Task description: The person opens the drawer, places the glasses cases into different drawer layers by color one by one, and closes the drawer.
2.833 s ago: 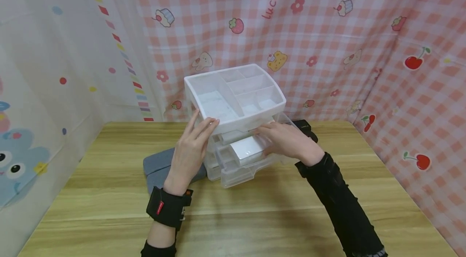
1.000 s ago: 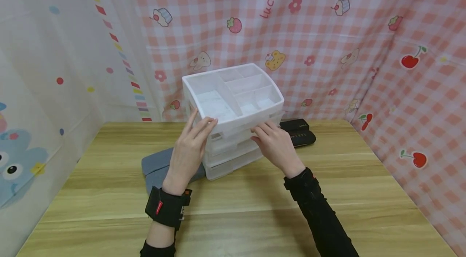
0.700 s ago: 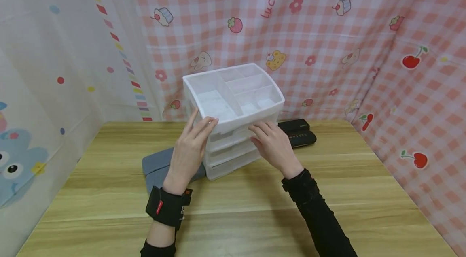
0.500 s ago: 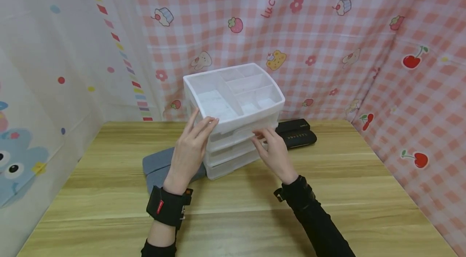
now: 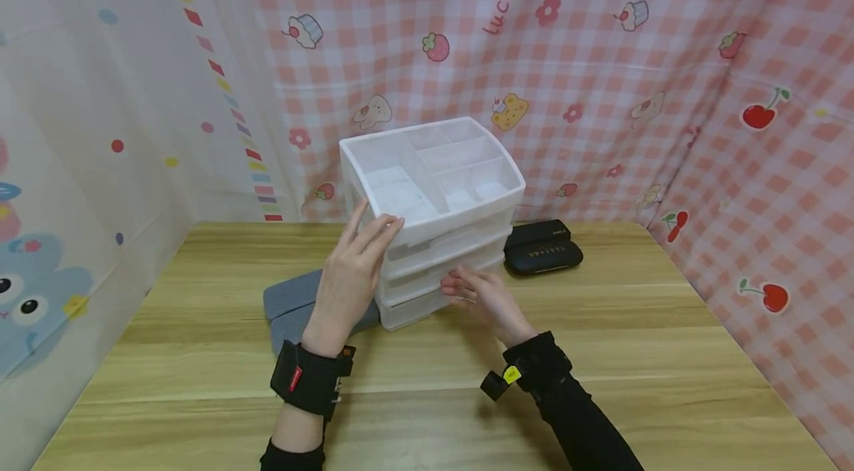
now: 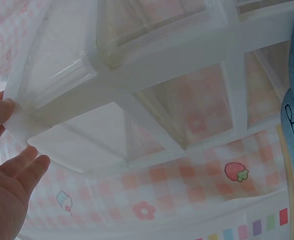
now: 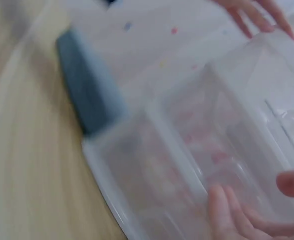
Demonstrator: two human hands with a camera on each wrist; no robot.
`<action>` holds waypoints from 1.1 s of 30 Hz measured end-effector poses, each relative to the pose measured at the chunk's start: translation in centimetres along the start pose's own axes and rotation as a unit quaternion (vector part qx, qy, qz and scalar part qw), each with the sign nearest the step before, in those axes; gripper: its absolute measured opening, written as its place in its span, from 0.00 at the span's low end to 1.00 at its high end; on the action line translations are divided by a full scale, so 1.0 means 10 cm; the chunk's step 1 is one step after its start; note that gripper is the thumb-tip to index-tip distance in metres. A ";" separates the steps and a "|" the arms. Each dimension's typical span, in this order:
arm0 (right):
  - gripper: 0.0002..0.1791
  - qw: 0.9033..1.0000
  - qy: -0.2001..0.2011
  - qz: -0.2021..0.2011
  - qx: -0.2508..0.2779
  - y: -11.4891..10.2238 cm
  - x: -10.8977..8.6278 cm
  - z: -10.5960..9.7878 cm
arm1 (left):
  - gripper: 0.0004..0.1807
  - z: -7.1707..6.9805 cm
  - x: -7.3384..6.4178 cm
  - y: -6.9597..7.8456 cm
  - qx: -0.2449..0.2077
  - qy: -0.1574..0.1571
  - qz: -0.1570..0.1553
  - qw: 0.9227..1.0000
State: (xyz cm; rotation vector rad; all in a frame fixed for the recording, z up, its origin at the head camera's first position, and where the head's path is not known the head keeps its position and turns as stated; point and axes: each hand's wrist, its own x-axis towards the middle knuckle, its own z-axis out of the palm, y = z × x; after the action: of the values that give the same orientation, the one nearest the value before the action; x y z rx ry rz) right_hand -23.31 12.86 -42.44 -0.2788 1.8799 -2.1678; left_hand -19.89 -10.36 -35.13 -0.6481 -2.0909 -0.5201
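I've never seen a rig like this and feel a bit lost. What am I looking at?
No machine here, just a person's bare left hand and right hand. The wide view is taken from the head, the close ones from each wrist. On the wooden table stands a white plastic drawer organizer, with a blue-grey case to its left and a black case to its right. The left hand's fingers touch the organizer's top corner. The right hand is in front of the drawers, holding nothing visible.

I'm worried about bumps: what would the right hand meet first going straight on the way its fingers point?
Likely the front of the white drawer unit, around its lower drawers; depth is unclear, and the right hand may be touching it.
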 end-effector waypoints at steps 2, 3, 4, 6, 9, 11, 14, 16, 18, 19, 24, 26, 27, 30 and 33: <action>0.30 0.998 0.007 0.030 0.054 -0.04 -0.02 0.07 | 0.25 0.00 0.00 0.00 0.000 0.000 0.000 1.000; 0.29 0.996 0.023 0.046 0.075 -0.08 -0.04 0.13 | 0.25 0.00 0.00 0.00 0.000 0.000 0.000 1.000; 0.26 0.992 0.031 0.055 0.106 -0.09 -0.04 0.15 | 0.25 0.00 0.00 0.00 0.000 0.000 0.000 1.000; 0.19 0.984 0.047 0.066 0.161 -0.11 -0.03 0.19 | 0.24 0.01 0.00 0.00 -0.001 0.000 0.001 1.000; 0.11 0.975 0.061 0.073 0.202 -0.13 -0.01 0.22 | 0.24 0.01 0.00 0.00 -0.003 0.001 0.001 1.000; 0.08 0.972 0.066 0.074 0.211 -0.14 -0.01 0.23 | 0.24 0.01 0.01 0.00 -0.003 0.001 0.000 1.000; 0.08 0.971 0.069 0.076 0.214 -0.14 -0.03 0.24 | 0.24 0.00 0.01 0.00 -0.002 0.001 0.000 1.000; 0.09 0.973 0.067 0.071 0.207 -0.14 -0.05 0.25 | 0.24 0.00 0.01 0.00 -0.001 0.000 0.000 1.000; 0.10 0.976 0.061 0.067 0.197 -0.13 -0.07 0.25 | 0.24 0.00 0.00 0.00 0.000 -0.001 0.000 1.000; 0.10 0.977 0.059 0.064 0.194 -0.13 -0.08 0.25 | 0.24 0.00 0.00 0.00 0.001 -0.002 0.000 1.000; 0.11 0.981 0.064 0.054 0.177 -0.11 -0.15 0.26 | 0.25 0.00 0.00 0.00 0.001 0.000 0.001 1.000; 0.11 0.980 0.072 0.056 0.175 -0.11 -0.19 0.27 | 0.25 0.00 0.00 0.00 0.000 0.000 0.002 1.000; 0.11 0.980 0.076 0.056 0.174 -0.11 -0.21 0.27 | 0.25 0.00 0.00 0.00 -0.001 0.000 0.003 1.000; 0.12 0.980 0.078 0.059 0.172 -0.12 -0.27 0.27 | 0.25 0.00 0.00 0.00 -0.001 0.001 0.003 1.000; 0.14 0.982 0.074 0.063 0.165 -0.13 -0.34 0.25 | 0.24 0.01 0.00 0.00 -0.001 0.002 0.003 1.000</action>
State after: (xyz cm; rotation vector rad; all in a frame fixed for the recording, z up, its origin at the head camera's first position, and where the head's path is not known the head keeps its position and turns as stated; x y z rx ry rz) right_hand -19.45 11.73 -40.71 0.0652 1.5214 -2.4180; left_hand -19.94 -10.34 -35.17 -0.6533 -2.0854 -0.5191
